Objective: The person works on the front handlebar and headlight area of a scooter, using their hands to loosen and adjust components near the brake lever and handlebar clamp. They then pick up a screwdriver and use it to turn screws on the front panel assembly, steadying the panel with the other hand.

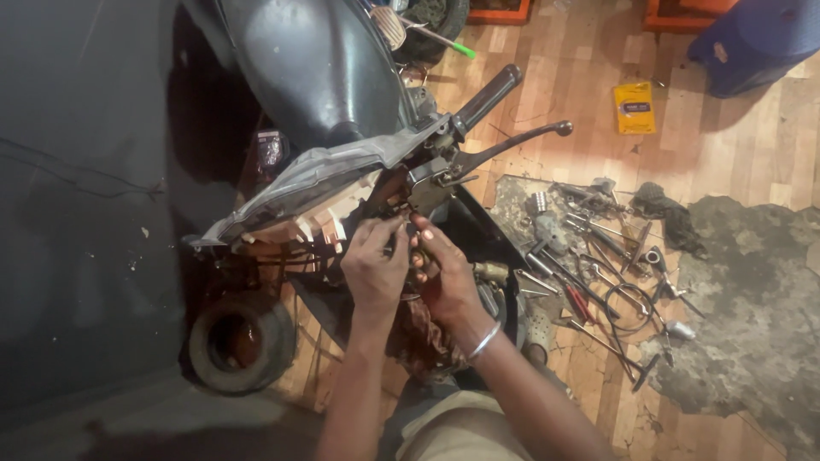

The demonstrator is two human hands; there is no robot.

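A scooter's handlebar unit (342,162) stands opened up, its grey cover lifted and pale plastic innards showing. The black handgrip (489,96) and brake lever (512,143) point up to the right. My left hand (374,265) and my right hand (444,277) are pressed together just below the lever bracket (427,183), fingers pinched on a small metal part (418,256) in the wiring there. What exactly each finger grips is hidden. A metal bangle (483,340) sits on my right wrist.
Several tools, wrenches, pliers and a cable lie scattered on the floor (598,273) to the right. A yellow box (634,107) lies further back, a blue stool (752,43) at the top right. The front wheel (239,341) is at the lower left, a dark wall beyond.
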